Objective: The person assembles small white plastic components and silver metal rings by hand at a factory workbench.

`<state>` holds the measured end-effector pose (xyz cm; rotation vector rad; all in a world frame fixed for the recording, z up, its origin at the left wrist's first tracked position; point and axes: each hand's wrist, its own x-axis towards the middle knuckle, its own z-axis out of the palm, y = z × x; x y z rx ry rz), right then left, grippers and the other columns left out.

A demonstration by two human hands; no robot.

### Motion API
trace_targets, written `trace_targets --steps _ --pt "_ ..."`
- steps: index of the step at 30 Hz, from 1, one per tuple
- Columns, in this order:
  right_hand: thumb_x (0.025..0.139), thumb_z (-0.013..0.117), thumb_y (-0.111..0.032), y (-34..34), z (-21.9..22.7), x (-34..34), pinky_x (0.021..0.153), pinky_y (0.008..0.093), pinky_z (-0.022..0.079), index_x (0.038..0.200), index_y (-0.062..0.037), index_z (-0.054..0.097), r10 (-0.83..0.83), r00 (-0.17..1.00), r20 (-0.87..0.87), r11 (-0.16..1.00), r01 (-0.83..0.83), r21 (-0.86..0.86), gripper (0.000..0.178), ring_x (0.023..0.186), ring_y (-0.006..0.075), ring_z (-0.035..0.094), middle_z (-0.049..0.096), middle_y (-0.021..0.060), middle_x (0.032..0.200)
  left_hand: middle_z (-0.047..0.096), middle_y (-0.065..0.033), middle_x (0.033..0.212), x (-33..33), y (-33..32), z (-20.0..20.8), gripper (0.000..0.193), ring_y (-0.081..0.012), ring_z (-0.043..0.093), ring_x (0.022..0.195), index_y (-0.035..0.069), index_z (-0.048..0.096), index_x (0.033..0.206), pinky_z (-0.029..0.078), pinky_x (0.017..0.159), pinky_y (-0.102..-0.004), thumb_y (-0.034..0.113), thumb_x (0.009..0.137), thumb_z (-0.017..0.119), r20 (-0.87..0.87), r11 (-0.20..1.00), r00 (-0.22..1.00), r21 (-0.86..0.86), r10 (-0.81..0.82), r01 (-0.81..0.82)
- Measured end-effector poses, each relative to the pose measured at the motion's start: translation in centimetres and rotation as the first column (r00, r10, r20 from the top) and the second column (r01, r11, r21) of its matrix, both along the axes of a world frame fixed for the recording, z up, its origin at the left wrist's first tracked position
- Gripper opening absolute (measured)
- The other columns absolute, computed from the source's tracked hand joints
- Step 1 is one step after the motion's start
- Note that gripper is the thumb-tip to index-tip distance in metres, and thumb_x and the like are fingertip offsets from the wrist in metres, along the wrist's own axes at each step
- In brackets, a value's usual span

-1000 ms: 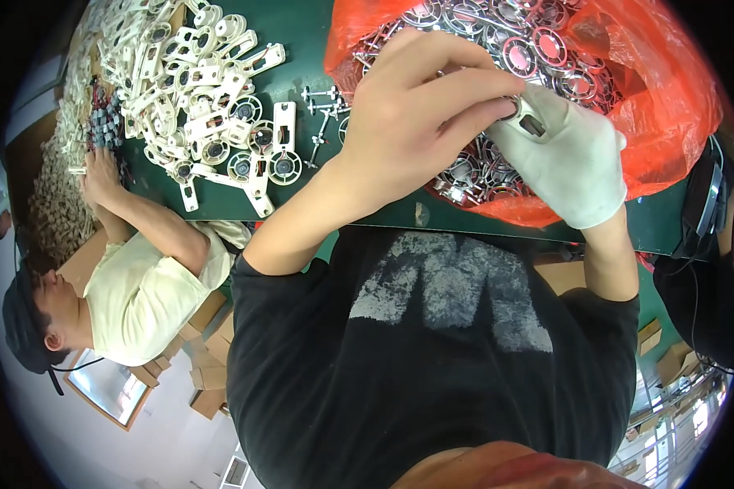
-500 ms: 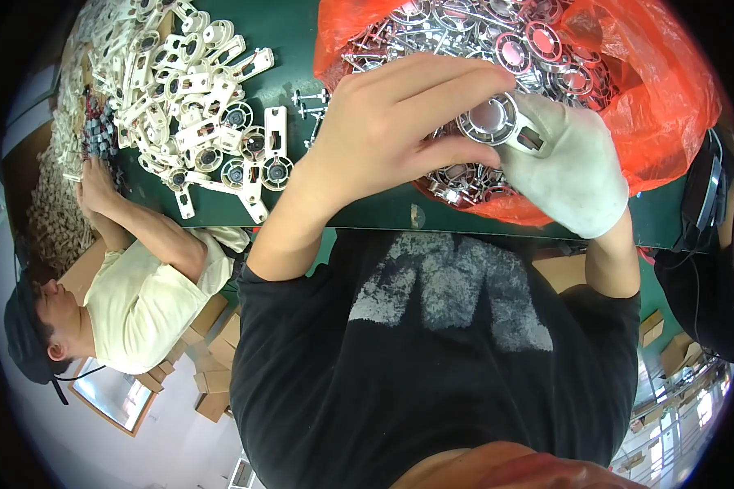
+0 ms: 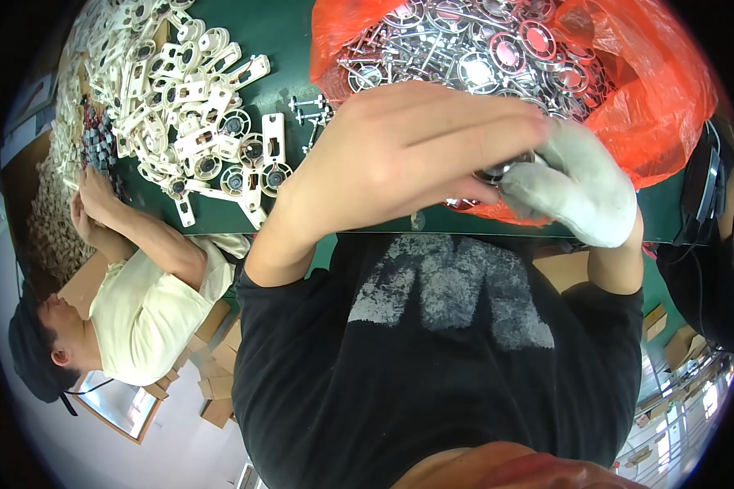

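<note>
Head view: we look down over a black shirt (image 3: 432, 367) at a green table (image 3: 289, 37), with both hands raised above its near side.
Left hand (image 3: 383, 155): bare, coming in from the left. Its fingers stretch long and slightly bent over the part (image 3: 497, 169), with the thumb below and apart from them. We see it about half open around the part, but cannot tell whether it grips.
Right hand (image 3: 583, 187): gloved in pale cloth. Its fingers and thumb close in on the right side of the part, and we see it pinched there.
Part: between the two hands, over the near side of the red bag (image 3: 656, 90). We make out only a dark, shiny, rounded bit; fingers hide the rest.
Red bag: open, at the far right, filled with chrome wheels (image 3: 479, 72) and thin rods.
Axles (image 3: 306, 103): a few lie on the table, just left of the bag.
White pile (image 3: 187, 106): heaped at the far left, many of its pieces bearing round wheels.
Co-worker (image 3: 139, 318): at the left, in a pale shirt and dark cap, both hands at small grey pieces (image 3: 98, 134).
Cartons (image 3: 220, 350): near left, beside the co-worker.
</note>
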<state>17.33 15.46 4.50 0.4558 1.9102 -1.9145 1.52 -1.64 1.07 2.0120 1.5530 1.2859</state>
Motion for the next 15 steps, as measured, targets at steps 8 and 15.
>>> trace_targets --steps 8,15 --pt "0.093 0.064 -0.029 -1.1 -0.6 -0.8 0.067 0.0308 0.048 0.101 0.0006 0.069 -0.025 0.999 -0.046 0.991 0.031 0.130 0.031 0.069 0.0145 0.059 0.065 0.0074 0.076 0.070 -0.0196 0.121 -1.3 0.3 -0.5 0.061 -0.0340 0.070 0.104 -0.005 0.065 0.125 0.057 0.084 -0.0388 0.030 0.077 0.078 -0.162 1.000 0.987 0.021 0.018 -0.015" --pt "0.090 0.072 -0.023 -2.2 -1.0 -0.4 0.071 0.0275 0.053 0.104 -0.0040 0.070 -0.156 0.972 -0.174 0.974 0.181 0.137 0.023 0.079 0.0117 0.068 0.071 0.0050 0.086 0.067 -0.0257 0.124 0.2 0.3 -2.2 0.072 -0.0309 0.069 0.109 -0.011 0.062 0.126 0.056 0.092 -0.0383 0.046 0.085 0.079 0.472 1.000 0.881 -0.019 0.029 -0.023"
